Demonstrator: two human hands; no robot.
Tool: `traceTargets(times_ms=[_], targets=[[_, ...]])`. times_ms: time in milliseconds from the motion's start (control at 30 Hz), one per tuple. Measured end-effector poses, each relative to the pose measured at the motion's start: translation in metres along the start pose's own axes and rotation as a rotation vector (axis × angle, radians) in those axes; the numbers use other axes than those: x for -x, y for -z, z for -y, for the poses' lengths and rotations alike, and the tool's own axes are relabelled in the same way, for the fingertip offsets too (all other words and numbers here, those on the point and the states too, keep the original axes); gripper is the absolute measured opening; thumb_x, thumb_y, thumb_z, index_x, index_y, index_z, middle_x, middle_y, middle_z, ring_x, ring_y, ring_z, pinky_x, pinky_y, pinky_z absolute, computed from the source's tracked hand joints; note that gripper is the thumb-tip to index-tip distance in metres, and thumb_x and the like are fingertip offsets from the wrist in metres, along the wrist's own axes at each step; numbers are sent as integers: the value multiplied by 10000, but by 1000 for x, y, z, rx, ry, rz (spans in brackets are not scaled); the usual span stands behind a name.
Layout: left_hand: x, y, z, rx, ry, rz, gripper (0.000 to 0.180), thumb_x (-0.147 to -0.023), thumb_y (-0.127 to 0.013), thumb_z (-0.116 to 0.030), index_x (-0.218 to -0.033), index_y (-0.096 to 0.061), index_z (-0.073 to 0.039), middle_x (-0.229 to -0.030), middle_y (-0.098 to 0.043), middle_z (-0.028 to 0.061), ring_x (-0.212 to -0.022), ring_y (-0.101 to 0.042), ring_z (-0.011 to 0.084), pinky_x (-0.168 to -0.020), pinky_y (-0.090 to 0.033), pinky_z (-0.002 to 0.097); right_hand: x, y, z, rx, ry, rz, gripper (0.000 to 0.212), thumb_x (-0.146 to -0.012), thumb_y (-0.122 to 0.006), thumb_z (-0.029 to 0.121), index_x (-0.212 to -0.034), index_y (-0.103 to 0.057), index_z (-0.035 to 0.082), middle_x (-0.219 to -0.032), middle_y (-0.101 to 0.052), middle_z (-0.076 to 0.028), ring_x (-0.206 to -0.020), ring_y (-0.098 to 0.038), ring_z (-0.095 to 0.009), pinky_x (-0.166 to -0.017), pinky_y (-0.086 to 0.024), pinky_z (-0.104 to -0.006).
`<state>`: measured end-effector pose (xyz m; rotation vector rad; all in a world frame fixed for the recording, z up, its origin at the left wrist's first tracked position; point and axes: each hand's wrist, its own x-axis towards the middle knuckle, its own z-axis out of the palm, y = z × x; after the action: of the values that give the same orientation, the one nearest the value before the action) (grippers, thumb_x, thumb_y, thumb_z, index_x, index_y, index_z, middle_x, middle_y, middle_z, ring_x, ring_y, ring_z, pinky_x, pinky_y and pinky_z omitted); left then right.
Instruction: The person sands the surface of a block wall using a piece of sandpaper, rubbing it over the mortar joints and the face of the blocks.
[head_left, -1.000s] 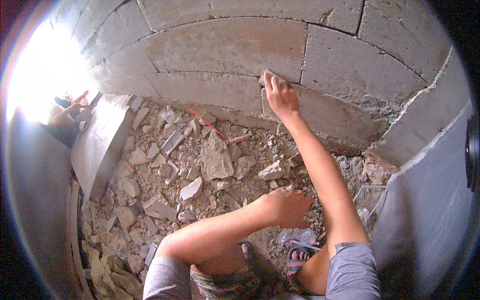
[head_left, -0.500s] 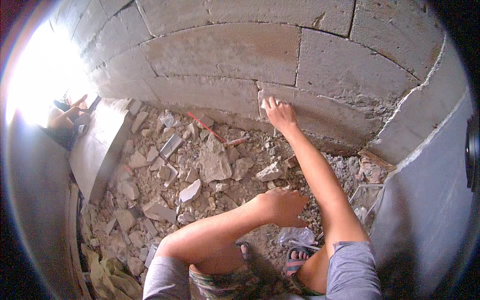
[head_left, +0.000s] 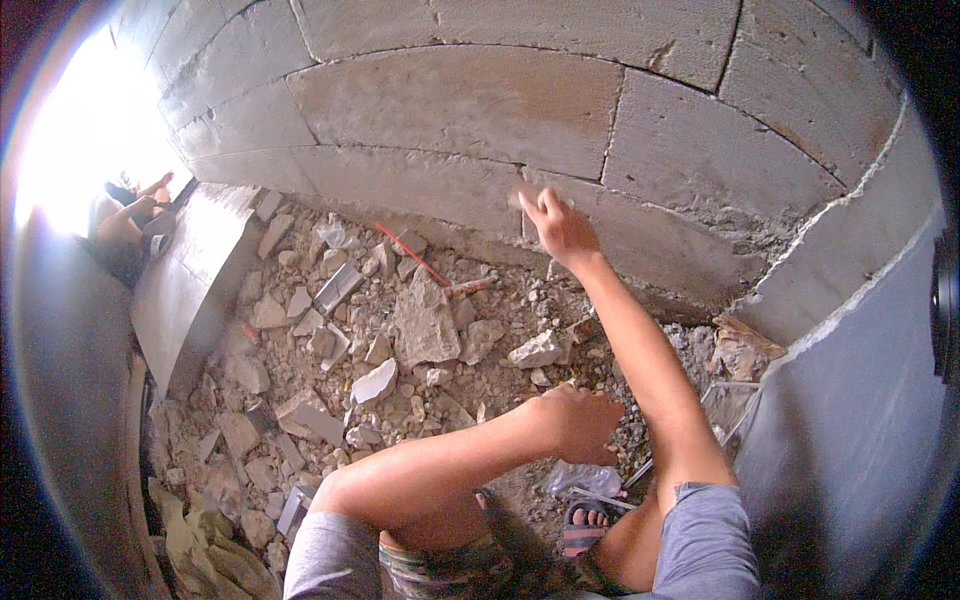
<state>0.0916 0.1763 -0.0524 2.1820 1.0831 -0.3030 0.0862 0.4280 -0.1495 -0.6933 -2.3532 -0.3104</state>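
Note:
My right hand reaches up to the lower course of the grey block wall, beside an upright joint between two blocks. Its fingers are bent together, and motion smears the tips, so whatever they pinch is too blurred to name. My left hand is closed and held low in front of my body, under the right forearm. Its curled fingers face away, and what they may hold is hidden. Rubble lies between me and the wall.
A red stick-like piece lies among the stones. Clear plastic sits by my sandalled foot. A grey slab leans at the left, with another person beyond it. A smooth grey panel rises at the right.
My right hand's fingertips have shifted slightly up and left along the wall joint, and its index finger looks straighter. My left hand stays closed in nearly the same place.

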Motion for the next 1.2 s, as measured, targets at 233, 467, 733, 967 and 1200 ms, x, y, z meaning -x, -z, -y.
traceTargets(times_ms=[233,467,733,967,1200], targets=[[-7,-9,5,-59,131,-34,538,-796,-607,-454,-1049,-611,21,-1033,-630,235,-945,-633,363,-814,-516,454,-104,12,39,262,-86,-364,369,-830,-517,124,-1196,-548,78,-943,-520,-51,-847,-563,-218,-629,-518,-327],[-4,-6,11,-10,46,37,473,-783,-620,-441,-962,-661,-4,-965,-658,208,-906,-646,354,-795,-517,448,-80,-26,51,412,31,-98,392,-816,-541,149,-1201,-547,74,-1003,-537,-43,-859,-566,-210,-626,-537,-332],[-27,-20,10,-31,-103,61,422,-730,-677,-363,-1101,-667,-163,-1102,-651,85,-981,-631,265,-793,-506,447,-89,-16,44,608,87,-162,428,-806,-546,165,-1222,-529,62,-1004,-533,-67,-826,-575,-204,-607,-540,-277],[-22,-16,8,-20,-137,33,499,-727,-709,-406,-1166,-631,-184,-1163,-626,53,-1011,-618,255,-787,-497,505,-98,14,34,542,146,-128,462,-826,-530,122,-1281,-473,65,-925,-496,-69,-816,-572,-214,-579,-553,-303],[-39,-46,6,41,-350,-314,366,-706,-669,-305,-1030,-648,-136,-1009,-658,139,-917,-629,344,-779,-502,471,-80,-1,21,644,365,124,421,-817,-534,136,-1235,-516,89,-1006,-515,-72,-809,-595,-217,-570,-562,-316]])
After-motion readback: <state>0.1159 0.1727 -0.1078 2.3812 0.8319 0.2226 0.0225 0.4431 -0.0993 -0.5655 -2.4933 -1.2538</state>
